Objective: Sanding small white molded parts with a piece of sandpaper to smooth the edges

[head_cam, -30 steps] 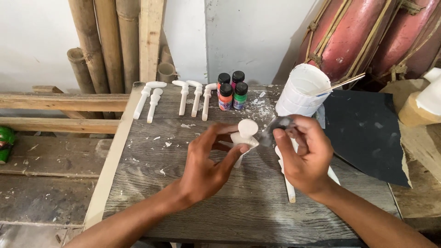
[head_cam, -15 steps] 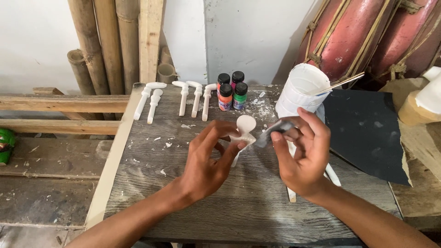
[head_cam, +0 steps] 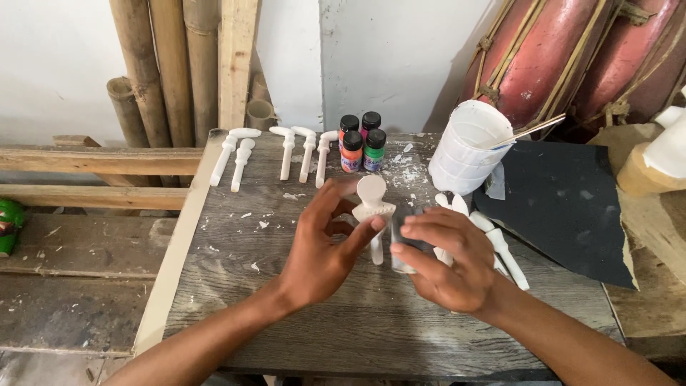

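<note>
Fingers pinch white figure; sandpaper beside

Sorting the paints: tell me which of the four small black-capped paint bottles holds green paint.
The small black-capped green paint bottle is the front right one of the cluster, beside the orange-red one; the back two show only caps and reddish or pink tops.

White plastic cup stands on grey wooden table, thin stick resting across its rim. Just left of cup: four small paint bottles, black caps, clustered. Further left of cup: row of white carved pieces lying along the table's back edge. Right of cup: dark sandpaper sheet. Below cup, near it: more white pieces. Behind cup: red drums. Far left of cup: bamboo poles, green object.
</note>
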